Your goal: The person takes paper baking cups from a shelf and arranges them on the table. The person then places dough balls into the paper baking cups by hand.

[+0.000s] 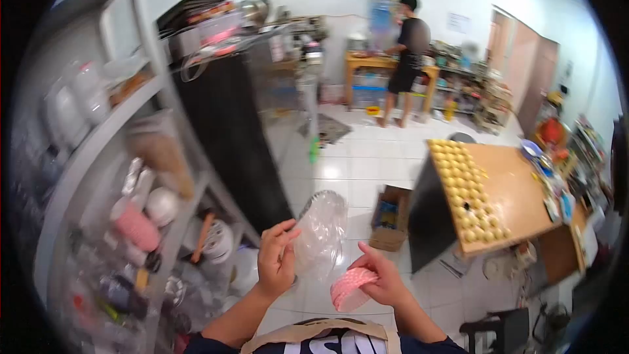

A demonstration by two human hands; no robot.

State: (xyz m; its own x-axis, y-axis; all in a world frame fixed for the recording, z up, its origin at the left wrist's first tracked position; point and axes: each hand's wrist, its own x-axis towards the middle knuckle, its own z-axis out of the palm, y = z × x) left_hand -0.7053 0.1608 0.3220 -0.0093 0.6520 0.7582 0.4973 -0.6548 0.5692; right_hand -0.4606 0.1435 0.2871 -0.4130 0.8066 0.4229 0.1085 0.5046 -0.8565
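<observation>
My left hand [276, 255] is raised at the lower middle, its fingers and thumb at the edge of a clear plastic bag [321, 233] that hangs to its right. In my right hand [380, 277] is a pink and white patterned stack of paper cups [350, 290], pinched between thumb and fingers, with the open side tilted down. The bag and the pink stack are apart. Whether anything is inside the bag cannot be made out.
Grey shelves [147, 59] with packages stand at the left. An open cardboard box [391, 217] lies on the floor. A wooden table [517, 187] at the right holds rows of yellow dough balls [458, 177]. A person [409, 52] stands at the far workbench.
</observation>
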